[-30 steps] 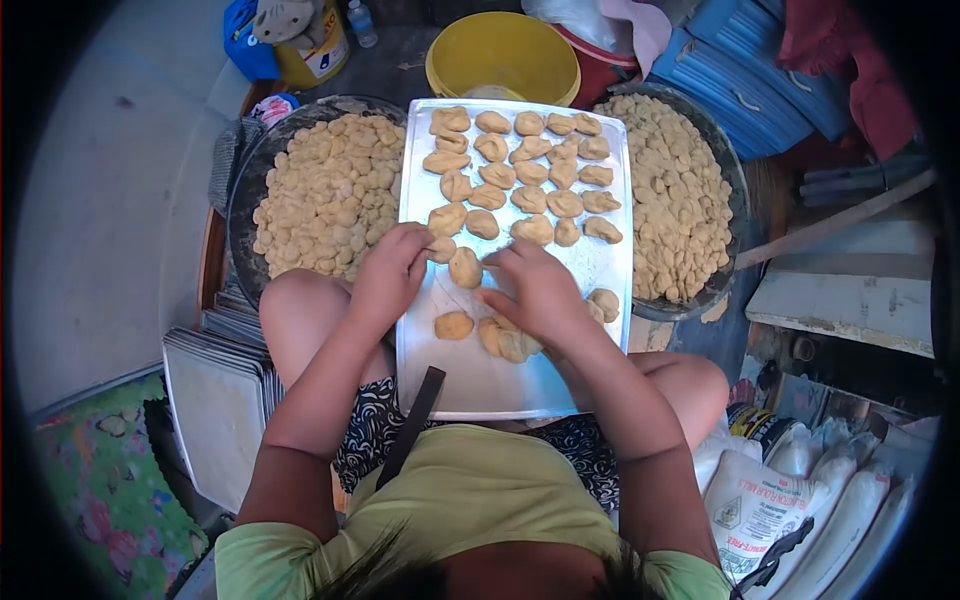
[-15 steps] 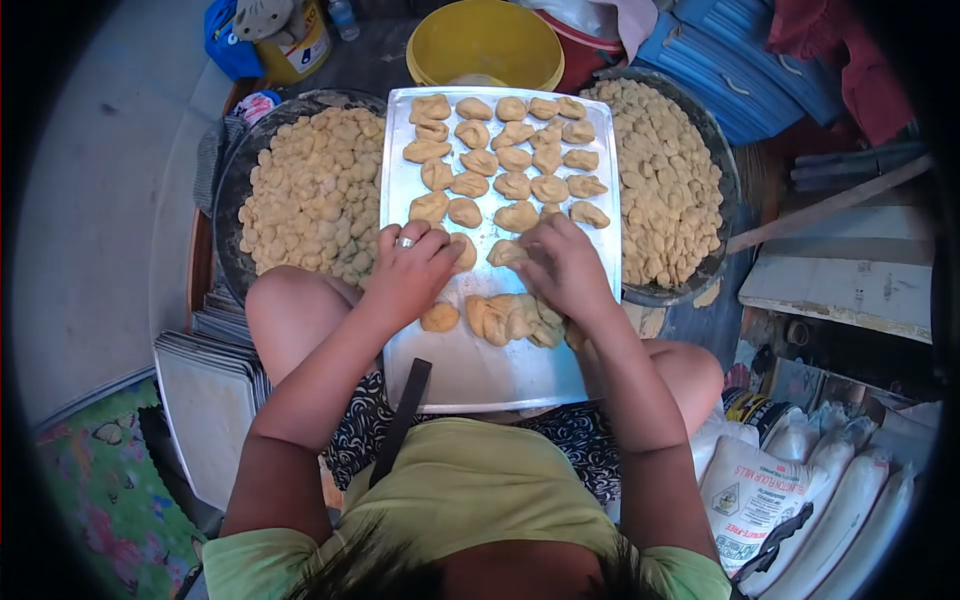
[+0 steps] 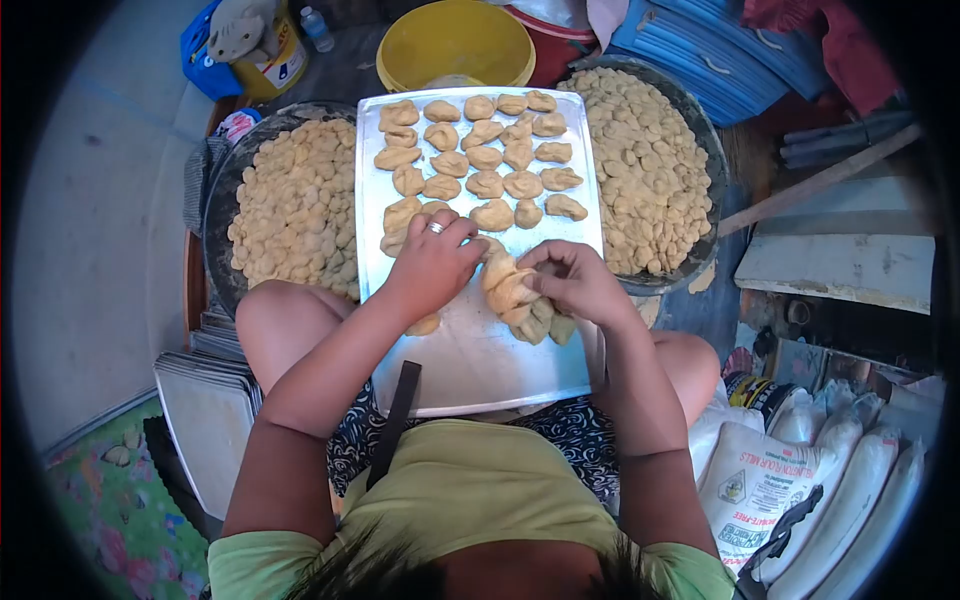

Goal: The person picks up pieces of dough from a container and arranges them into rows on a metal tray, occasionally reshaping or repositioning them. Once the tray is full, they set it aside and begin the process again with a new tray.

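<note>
From my remote seat, the step in hand looks like shaping one piece and setting it out. The right hand (image 3: 578, 283) sits at about 3 o'clock of the tray's middle. Its fingers (image 3: 545, 262) are curled shut round a dough piece (image 3: 508, 290), lifted just off the metal. The left hand (image 3: 432, 262) lies palm down at 9 o'clock of that piece, with its fingers bent toward it. I cannot tell whether they pinch the dough or only rest beside it.

A small heap (image 3: 537, 322) of loose pieces lies touching the right hand's underside, at 6 o'clock of the held one. The tray (image 3: 480, 365) rests across the person's knees. Rows of shaped pieces (image 3: 480, 160) fill its 12 o'clock half and the near half is bare. A left basin (image 3: 295, 205) and a right basin (image 3: 650, 170), both piled with dough, flank the tray at 9 and 3 o'clock.

As I judge it, the next move calls for laying the held piece in the open gap just below the last row. It should stay apart from its neighbours, and the heap should not be dragged along with it.
</note>
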The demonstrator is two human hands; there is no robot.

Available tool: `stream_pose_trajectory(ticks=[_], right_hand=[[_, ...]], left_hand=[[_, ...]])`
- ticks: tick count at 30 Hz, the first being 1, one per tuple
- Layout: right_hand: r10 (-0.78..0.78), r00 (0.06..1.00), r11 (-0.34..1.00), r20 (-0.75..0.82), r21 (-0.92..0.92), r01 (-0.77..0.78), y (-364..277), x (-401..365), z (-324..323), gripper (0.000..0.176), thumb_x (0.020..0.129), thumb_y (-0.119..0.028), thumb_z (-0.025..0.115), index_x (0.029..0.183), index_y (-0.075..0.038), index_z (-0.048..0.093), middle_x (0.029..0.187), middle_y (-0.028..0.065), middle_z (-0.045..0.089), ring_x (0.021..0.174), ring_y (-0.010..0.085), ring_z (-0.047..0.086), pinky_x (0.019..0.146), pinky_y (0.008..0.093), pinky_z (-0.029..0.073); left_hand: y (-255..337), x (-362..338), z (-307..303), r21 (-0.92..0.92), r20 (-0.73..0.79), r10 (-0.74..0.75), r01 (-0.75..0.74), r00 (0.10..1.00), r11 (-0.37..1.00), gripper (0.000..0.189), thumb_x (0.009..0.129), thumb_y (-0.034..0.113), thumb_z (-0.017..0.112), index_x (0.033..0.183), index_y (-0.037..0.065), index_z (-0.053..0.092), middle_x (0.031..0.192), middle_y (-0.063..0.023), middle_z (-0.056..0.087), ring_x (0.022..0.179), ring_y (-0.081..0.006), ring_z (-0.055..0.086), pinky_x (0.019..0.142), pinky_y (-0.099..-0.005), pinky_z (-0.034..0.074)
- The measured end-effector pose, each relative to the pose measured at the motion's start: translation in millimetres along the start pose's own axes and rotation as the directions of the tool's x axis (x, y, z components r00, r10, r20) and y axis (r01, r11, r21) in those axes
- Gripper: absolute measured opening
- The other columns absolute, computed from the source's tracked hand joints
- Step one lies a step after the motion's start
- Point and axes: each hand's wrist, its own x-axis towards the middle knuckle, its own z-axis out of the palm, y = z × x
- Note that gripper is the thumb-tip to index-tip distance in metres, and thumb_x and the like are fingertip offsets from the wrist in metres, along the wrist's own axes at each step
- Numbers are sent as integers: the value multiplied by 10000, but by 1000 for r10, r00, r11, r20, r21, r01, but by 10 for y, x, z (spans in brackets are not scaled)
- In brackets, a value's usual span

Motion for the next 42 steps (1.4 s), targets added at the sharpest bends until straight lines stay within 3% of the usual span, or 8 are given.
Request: stream_pose_trajectory(ticks=[7, 11, 13, 19, 25, 29, 31, 42], right_hand=[[37, 998, 974, 44, 221, -46, 192, -11, -104, 187, 824, -13, 626, 1011, -20, 616, 708, -27, 570, 564, 30, 481, 493, 195, 362], [-82, 995, 911, 57, 410, 51, -15, -133, 26, 229, 803, -3, 628, 1031, -14, 614, 896, 19, 608, 787, 86, 578, 716, 235, 471], [-102, 991, 945, 87, 321, 69, -41, -178, 11, 251, 795, -21, 654, 1043, -11, 613, 941, 30, 602, 862, 113, 580, 782, 259, 468], [-480, 868, 777, 128, -399, 488, -63, -173, 133, 369, 774, -108, 757, 1100, -20, 608, 1007, 64, 586, 940, 170, 584, 844, 298, 467], [-126, 986, 902, -107, 402, 159, 167, -46, 105, 263, 819, -79, 714, 1056, -11, 621, 932, 61, 631, 858, 157, 609, 768, 312, 487], [-185, 936, 920, -300, -387, 58, 228, 100, -18, 219, 806, -97, 731, 1000, -35, 651, 959, 59, 656, 889, 140, 624, 778, 282, 494], [-588, 780, 473, -214, -873, 117, 149, 35, -22, 270, 753, -161, 743, 981, -45, 655, 932, 134, 635, 868, 315, 621, 783, 385, 500], [73, 938, 967, -338, -205, -149, 171, -190, -539, 197, 804, -56, 683, 980, 31, 668, 991, 147, 651, 911, 247, 637, 803, 311, 489]], left_hand=[[238, -19, -176, -513, 115, 7, 54, 993, 857, 379, 729, 132, 715, 1077, 73, 578, 1193, -107, 579, 1135, -310, 509, 965, -438, 357], [447, -101, -193, -857, 120, -103, 156, 987, 491, 346, 779, 139, 761, 999, 50, 508, 1109, -92, 604, 983, -214, 586, 875, -381, 464], [500, -153, -118, -964, 265, -252, 255, 931, -71, 360, 826, 93, 723, 1093, 46, 485, 1107, -89, 602, 966, -156, 583, 851, -316, 471], [594, -224, -53, -974, 121, -368, 182, 922, 134, 497, 862, 0, 648, 1292, 63, 407, 1047, -54, 580, 998, -145, 562, 897, -302, 439], [551, -226, -92, -853, 382, -318, 463, 868, 241, 435, 879, 5, 627, 1281, 45, 464, 946, -29, 571, 923, -118, 564, 804, -307, 476], [588, -272, -102, -577, 132, -174, 219, 976, 787, 257, 840, 19, 602, 1096, 41, 609, 922, -100, 578, 867, -266, 602, 773, -354, 496], [562, -278, -88, -526, 43, -141, 143, 989, 839, 240, 832, 28, 594, 1071, 36, 616, 935, -120, 578, 864, -302, 593, 773, -372, 494], [469, 74, -71, -424, -82, -67, 26, 994, 906, 255, 839, 90, 607, 1089, 51, 639, 1049, -109, 614, 1059, -284, 557, 907, -412, 435]])
